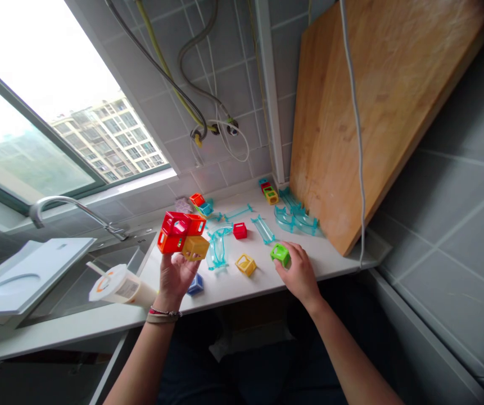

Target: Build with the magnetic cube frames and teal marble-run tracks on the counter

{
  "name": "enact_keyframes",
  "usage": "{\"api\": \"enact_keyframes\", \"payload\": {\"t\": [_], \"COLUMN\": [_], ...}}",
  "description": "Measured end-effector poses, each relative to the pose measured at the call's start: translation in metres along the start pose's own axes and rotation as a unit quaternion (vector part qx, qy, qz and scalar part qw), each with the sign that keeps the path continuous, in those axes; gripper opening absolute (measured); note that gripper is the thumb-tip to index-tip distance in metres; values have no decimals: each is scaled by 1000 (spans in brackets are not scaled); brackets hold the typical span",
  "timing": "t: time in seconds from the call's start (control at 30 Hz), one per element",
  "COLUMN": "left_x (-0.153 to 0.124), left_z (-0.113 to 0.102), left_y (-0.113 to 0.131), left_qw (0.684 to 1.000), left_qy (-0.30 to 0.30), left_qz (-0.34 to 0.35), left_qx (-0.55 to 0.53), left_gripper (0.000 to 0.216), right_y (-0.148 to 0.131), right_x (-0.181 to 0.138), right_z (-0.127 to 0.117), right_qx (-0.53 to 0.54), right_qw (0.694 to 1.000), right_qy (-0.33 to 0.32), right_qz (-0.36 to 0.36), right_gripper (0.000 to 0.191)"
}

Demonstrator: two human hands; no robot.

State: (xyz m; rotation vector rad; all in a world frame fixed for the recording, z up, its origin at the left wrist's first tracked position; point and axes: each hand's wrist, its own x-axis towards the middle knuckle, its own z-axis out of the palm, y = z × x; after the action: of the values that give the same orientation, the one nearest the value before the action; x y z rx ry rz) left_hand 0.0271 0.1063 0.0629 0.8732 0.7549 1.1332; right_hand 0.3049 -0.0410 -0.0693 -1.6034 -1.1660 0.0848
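My left hand (176,277) holds up a joined cluster of red and yellow toy cube blocks (178,232), its fingers closed round the lower part. Over the counter's front right, my right hand (298,270) grips a green cube block (281,255) between thumb and fingers. Between the hands, a yellow cube block (245,264) and a red cube block (239,230) sit on the counter. A blue cube block (195,284) is partly hidden behind my left hand. Clear teal track pieces (262,229) lie around them, including a curved one (217,250).
A lidded drink cup with a straw (117,284) leans left of my left hand, near the sink (136,247) and faucet (77,205). Curved teal tracks (295,219) and stacked blocks (269,192) stand by a big wooden board (368,112). A white cable (356,124) hangs before it.
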Motion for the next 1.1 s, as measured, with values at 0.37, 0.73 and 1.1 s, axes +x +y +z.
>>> {"api": "enact_keyframes", "payload": {"t": [0.37, 0.73, 1.1], "left_x": [-10, -32, -20], "left_z": [4, -22, -24], "left_y": [-16, 5, -4], "left_qw": [966, 937, 952], "left_qy": [-31, -114, -79], "left_qz": [117, 133, 138], "left_qx": [231, 302, 260], "left_gripper": [57, 58, 77], "right_y": [-101, -104, -121], "right_x": [29, 76, 75], "right_z": [12, 39, 56], "right_qx": [346, 431, 353], "right_qw": [926, 809, 830], "right_qy": [-147, -395, -430], "right_qz": [35, 57, -44], "right_gripper": [44, 78, 70]}}
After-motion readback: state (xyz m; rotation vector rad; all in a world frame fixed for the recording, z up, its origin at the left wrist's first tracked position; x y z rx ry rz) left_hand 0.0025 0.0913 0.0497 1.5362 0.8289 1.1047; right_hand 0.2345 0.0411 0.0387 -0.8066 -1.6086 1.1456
